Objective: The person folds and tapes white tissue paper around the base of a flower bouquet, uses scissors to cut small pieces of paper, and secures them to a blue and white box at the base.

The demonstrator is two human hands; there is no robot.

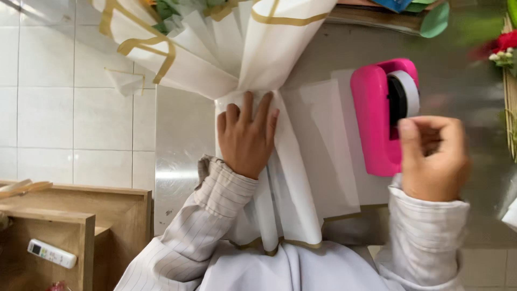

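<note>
A bouquet wrapped in white paper with gold edging (253,48) lies on a steel table (183,140), its flowers toward the top of the view. My left hand (246,137) clasps the gathered neck of the wrap, fingers spread over the paper. A pink tape dispenser (379,116) with a white tape roll stands to the right on the table. My right hand (433,156) is at the dispenser's near side, fingers curled and thumb up by the roll; whether it pinches tape is hidden.
Loose white paper sheets (328,151) lie under the bouquet stem. Red and white flowers (503,48) sit at the right edge. A wooden shelf unit (81,215) with a white remote control (52,253) stands lower left on a white tiled floor.
</note>
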